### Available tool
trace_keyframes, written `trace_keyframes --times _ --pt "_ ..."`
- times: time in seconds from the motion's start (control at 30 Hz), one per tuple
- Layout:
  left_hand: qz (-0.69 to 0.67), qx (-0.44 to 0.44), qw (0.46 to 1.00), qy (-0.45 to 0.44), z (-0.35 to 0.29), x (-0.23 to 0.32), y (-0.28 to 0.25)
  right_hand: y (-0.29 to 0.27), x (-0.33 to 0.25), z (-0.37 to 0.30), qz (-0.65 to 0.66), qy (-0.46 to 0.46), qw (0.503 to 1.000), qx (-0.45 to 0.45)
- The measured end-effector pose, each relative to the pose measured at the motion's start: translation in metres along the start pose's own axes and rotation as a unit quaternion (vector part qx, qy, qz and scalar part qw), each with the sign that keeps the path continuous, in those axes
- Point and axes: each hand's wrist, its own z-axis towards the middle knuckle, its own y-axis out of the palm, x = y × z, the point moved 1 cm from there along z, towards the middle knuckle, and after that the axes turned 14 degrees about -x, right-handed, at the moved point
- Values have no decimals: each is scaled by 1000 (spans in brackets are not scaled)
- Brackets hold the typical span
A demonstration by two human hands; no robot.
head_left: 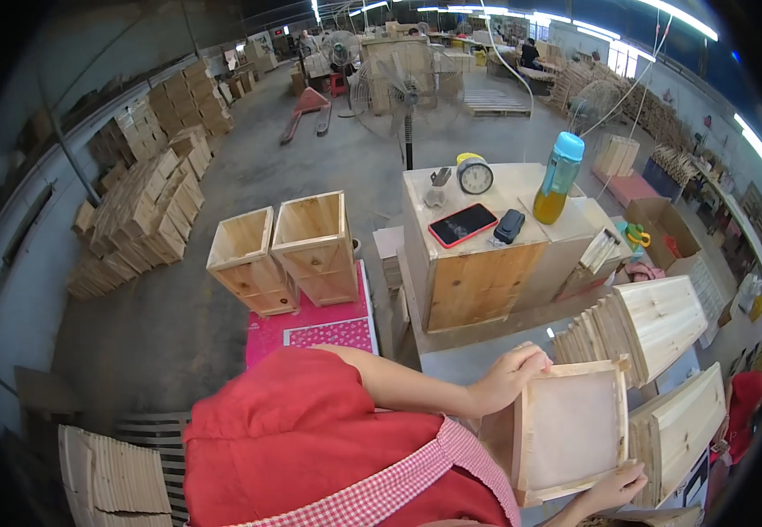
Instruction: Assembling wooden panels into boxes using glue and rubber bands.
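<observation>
A four-sided wooden box with a pale flat panel inside its rim is held in front of me, that face turned up. My left hand is closed around its far left corner, with the thumb and fingers at the rim. At its near right corner my right hand grips the edge, partly hidden by the frame. Just right of the box are two stacks of tapered wooden boards, the far stack and the near stack.
Two open wooden boxes stand on a pink surface at left. Beyond the work table, a wooden crate carries a phone, a clock and a bottle. A standing fan is behind it. Board stacks sit lower left.
</observation>
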Motion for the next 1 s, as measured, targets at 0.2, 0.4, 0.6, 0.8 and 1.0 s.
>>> trace_keyframes --times 0.2,0.4,0.6,0.8,1.0 --pt "37 -64 991 113 6 -2 8 -15 2 30 -109 -25 993 -46" --pt "32 -236 962 129 5 7 -18 -10 0 28 -82 -28 996 -8" --pt "44 -412 899 142 36 10 -57 -16 5 29 -100 -42 994 -1" --pt "52 -416 889 183 46 0 -57 -15 2 29 -109 -49 993 -10" --pt "39 -479 864 153 23 12 -53 -14 -11 23 -62 -96 992 -61"
